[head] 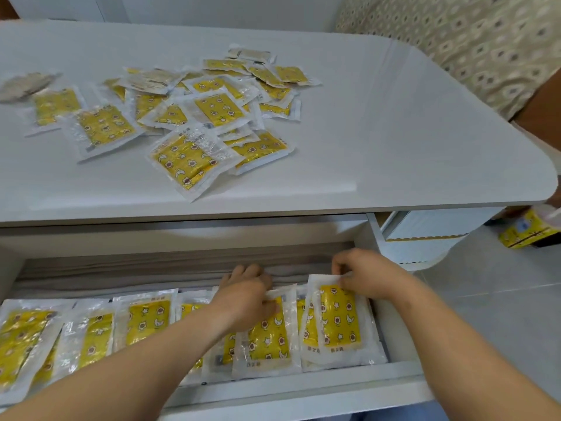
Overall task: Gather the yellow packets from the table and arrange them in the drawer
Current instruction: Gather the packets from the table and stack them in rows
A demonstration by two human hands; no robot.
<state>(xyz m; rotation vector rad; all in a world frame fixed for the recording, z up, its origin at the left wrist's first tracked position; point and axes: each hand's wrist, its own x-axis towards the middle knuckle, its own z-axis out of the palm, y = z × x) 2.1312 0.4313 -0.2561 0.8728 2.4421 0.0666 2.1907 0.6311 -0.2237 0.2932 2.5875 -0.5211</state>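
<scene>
The white table point(394, 132) fills the upper frame, with loose yellow packets point(197, 117) piled at its upper left. In the open drawer point(303, 384) below, the left hand point(246, 296) grips the middle packet point(267, 332) and the right hand point(364, 278) pinches the rightmost packet point(341, 317). Pale floor tiles point(501, 299) lie at the right.

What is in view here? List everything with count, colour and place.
table: one, white, above the drawer.
loose packets: overlapping pile, uncountable, yellow in clear wrap, on the table.
pale packets: at least two, greyish, table's far left and the pile's far end.
drawer: one, white, pulled open below the table.
filed packets: overlapping row, yellow, inside the drawer.
box: one, yellow, right edge, below the table.
second person: one, patterned beige garment, top right.
left hand: one, grips the front packet's top edge.
right hand: one, pinches the rightmost packet's top edge.
</scene>
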